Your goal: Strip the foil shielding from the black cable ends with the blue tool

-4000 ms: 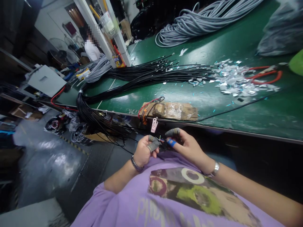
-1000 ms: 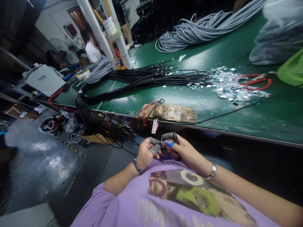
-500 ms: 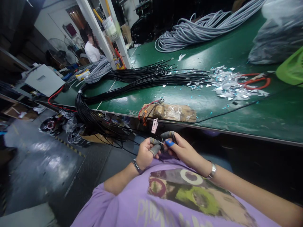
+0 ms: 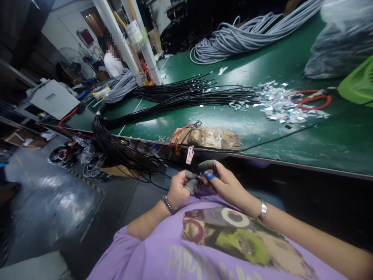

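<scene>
Close to my body, just below the bench edge, my left hand (image 4: 182, 186) pinches the end of a black cable, with grey covers on its thumb and forefinger. Thin coloured wires (image 4: 200, 177) fan out between the two hands. My right hand (image 4: 223, 181) has its fingers closed on these wires; its thumb wears a blue wrap and one finger a grey cover. The fingers partly hide the cable end. A bundle of black cables (image 4: 140, 111) lies on the green bench and hangs over its edge to the left of my hands.
A taped wooden block (image 4: 215, 139) sits at the edge of the green bench (image 4: 291, 146), a pink clip (image 4: 190, 155) hanging beside it. Beyond lie foil scraps (image 4: 276, 103), an orange-handled tool (image 4: 316, 102), grey cable coils (image 4: 233, 41) and a plastic bag (image 4: 338, 50). A person (image 4: 113, 64) is at the back left.
My right hand's fingers have shifted very slightly at the wires. Otherwise both hands stay in the same place, and the things on the bench have not moved.
</scene>
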Available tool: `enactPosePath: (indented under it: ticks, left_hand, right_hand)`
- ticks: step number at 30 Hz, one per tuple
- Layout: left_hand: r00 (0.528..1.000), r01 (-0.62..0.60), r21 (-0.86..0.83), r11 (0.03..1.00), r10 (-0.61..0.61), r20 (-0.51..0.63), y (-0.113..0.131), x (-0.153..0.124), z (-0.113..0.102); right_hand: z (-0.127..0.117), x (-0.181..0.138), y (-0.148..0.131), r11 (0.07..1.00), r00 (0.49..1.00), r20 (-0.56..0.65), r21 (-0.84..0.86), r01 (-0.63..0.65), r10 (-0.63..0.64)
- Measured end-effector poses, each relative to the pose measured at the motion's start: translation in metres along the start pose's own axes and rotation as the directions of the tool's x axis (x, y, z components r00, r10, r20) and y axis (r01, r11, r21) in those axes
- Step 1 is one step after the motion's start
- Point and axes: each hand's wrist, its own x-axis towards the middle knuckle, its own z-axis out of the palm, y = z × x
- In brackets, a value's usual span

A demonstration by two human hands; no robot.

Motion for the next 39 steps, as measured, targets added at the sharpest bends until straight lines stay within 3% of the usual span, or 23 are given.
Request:
enactPosePath:
  ticks: [6,8,11,15,19,30,39]
  left_hand:
    - [0.981,-0.194,0.161,0.968,0.193,0.02,0.004,-0.001,-0.003]
    - [0.987,-0.161,0.139,0.977,0.161,0.009,0.004,-0.001,-0.002]
    - [1.0,-0.007,0.009,1.0,0.007,-0.01,0.005,-0.001,-0.001]
    - [0.994,0.106,-0.1,0.989,-0.107,0.001,0.007,0.0,0.0]
    - [0.991,0.133,-0.138,0.981,-0.131,0.023,0.009,0.0,-0.001]
    - [0.989,0.148,-0.162,0.976,-0.148,0.011,0.005,0.001,0.0]
    - [0.988,0.146,-0.213,0.966,-0.154,-0.02,0.006,0.002,0.001]
  right_hand:
    - [-0.002,0.001,-0.007,0.994,0.997,0.025,-0.087,0.069,-0.067]
    - [-0.003,0.002,-0.009,0.991,0.996,0.034,-0.105,0.086,-0.083]
    - [-0.005,0.004,-0.007,0.991,0.996,-0.009,-0.099,0.093,-0.094]
    - [-0.007,0.006,0.0,0.997,0.994,-0.09,0.023,0.069,-0.066]
    - [-0.005,0.006,0.005,0.991,0.998,-0.022,0.119,0.059,-0.057]
    - [0.002,0.004,0.002,0.996,0.997,0.001,0.042,0.075,-0.075]
    - [-0.001,0.002,0.002,0.992,1.0,0.007,0.126,0.022,-0.023]
